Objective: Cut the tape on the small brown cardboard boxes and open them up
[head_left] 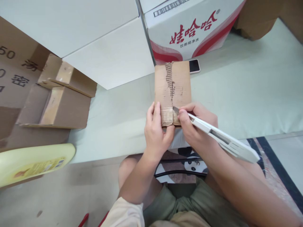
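Observation:
A small brown cardboard box (181, 82) lies in front of me, its top seam torn down to the corrugation and a strip of clear tape across the near end. My left hand (156, 129) grips the box's near left corner, fingers on top and thumb at the front edge. Between the thumb and fingers of my right hand (194, 123) is a white utility knife (222, 138). Its blade tip meets the seam beside the tape; how deep it sits I cannot tell.
Behind the box are a phone (194, 66), a white-and-red water carton (189, 34) and a large white box (111, 53). Brown cartons (68, 104) stand at the left on the pale green cloth (118, 116). A yellow bottle (38, 162) lies at the near left edge.

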`<state>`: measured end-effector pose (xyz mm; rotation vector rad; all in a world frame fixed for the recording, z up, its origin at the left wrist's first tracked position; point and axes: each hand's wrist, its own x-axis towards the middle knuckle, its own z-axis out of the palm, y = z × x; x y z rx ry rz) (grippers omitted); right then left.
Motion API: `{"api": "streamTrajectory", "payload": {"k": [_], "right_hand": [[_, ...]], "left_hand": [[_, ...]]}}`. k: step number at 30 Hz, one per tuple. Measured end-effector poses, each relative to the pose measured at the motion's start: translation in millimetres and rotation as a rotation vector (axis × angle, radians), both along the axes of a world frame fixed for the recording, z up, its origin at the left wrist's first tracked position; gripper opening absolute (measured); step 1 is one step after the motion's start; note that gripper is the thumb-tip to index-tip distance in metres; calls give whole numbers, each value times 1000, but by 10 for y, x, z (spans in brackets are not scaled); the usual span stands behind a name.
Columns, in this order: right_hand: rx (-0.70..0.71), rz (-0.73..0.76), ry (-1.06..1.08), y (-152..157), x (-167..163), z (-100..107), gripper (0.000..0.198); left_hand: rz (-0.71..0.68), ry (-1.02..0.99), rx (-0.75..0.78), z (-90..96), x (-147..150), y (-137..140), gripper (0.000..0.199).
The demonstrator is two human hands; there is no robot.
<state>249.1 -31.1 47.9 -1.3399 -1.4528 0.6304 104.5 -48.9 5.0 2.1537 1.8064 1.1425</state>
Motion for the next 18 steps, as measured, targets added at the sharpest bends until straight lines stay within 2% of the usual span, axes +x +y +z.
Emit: {"api": "streamTrajectory", "payload": {"k": [3,9,13,18], "right_hand": [[-37,0,-11,-9,4,14,20],[-138,56,102,5,51,-12,29],[-128,77,113,9,54,-4,29],[-95,69,8,8,31,63,20]], "left_hand": [[1,9,13,6,17,-15,66],[14,23,39,18,18,-20,67],[20,14,47,17,35,-26,66],[36,5,41,23,82,-39,64]]}}
